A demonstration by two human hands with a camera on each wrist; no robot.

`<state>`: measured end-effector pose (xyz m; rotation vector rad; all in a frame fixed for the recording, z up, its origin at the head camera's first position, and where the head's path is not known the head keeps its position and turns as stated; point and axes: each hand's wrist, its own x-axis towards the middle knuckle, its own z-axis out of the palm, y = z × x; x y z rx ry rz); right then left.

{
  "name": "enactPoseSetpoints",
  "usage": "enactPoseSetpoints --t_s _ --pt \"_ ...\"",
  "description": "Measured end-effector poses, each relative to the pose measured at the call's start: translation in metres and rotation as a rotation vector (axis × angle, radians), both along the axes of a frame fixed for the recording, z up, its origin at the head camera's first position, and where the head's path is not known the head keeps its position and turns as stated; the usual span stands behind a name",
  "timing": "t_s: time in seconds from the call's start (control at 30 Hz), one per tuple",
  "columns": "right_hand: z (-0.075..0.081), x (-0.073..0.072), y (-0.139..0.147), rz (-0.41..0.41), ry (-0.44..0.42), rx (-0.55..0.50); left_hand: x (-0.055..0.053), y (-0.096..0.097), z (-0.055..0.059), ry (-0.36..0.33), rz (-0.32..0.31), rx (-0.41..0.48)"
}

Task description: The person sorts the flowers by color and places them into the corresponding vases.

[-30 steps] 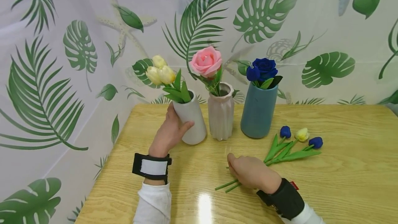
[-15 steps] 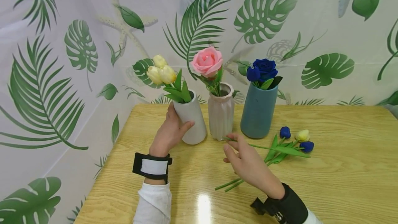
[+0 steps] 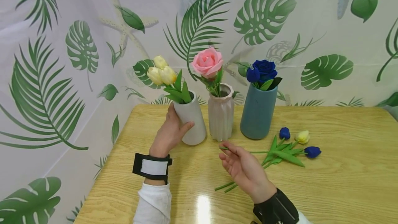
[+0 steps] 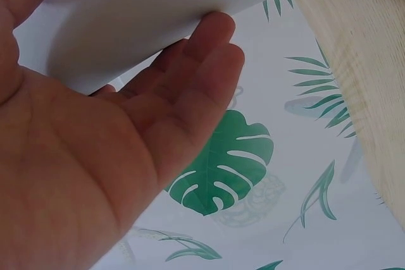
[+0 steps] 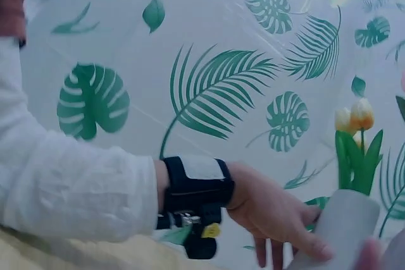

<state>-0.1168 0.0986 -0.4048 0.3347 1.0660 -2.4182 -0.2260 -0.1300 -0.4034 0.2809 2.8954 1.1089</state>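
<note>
My left hand (image 3: 169, 130) grips the side of a white vase (image 3: 194, 125), thumb across its front. Cream-yellow tulips (image 3: 161, 72) with green leaves lean left out of its mouth. In the left wrist view the fingers (image 4: 209, 80) lie along the vase's underside as seen there. My right hand (image 3: 245, 172), its palm turned partly up, pinches a blue tulip (image 3: 312, 152) near the end of its stem. That stem runs rightward to the bloom. Beneath it on the table lie another blue tulip (image 3: 284, 133) and a yellow tulip (image 3: 302, 137), their stem ends showing left of the right wrist.
A ribbed pinkish vase (image 3: 221, 120) with a pink rose (image 3: 207, 62) stands right of the white vase. Beside it is a blue-grey vase (image 3: 258, 113) holding blue roses (image 3: 264, 70). Leaf-printed sheeting (image 3: 326, 37) hangs behind the wooden table (image 3: 351, 182).
My right hand has raised one blue tulip's stem off the others and rolled palm-up around its end. The bloom shifted left, then back right. My left hand and the vases stay put.
</note>
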Motion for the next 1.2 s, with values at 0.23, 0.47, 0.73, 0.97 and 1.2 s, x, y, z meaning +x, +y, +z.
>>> enactPoseSetpoints --t_s 0.23,0.47,0.73,0.97,1.2 --pt "-0.015 0.003 -0.010 -0.157 -0.166 -0.106 0.001 0.001 0.002 -0.001 -0.008 0.002" --pt "-0.029 0.007 -0.021 -0.145 -0.185 -0.085 0.000 0.001 0.001 -0.003 0.008 0.008" --pt "-0.035 0.005 -0.021 -0.206 -0.252 -0.257 0.002 0.001 0.002 0.004 0.004 0.013" --pt "-0.043 0.009 -0.030 -0.138 -0.173 -0.209 0.001 0.001 0.001 0.010 0.003 0.003" --pt "-0.053 0.014 -0.044 -0.196 -0.041 0.037 0.000 0.001 0.001 0.009 0.006 0.007"
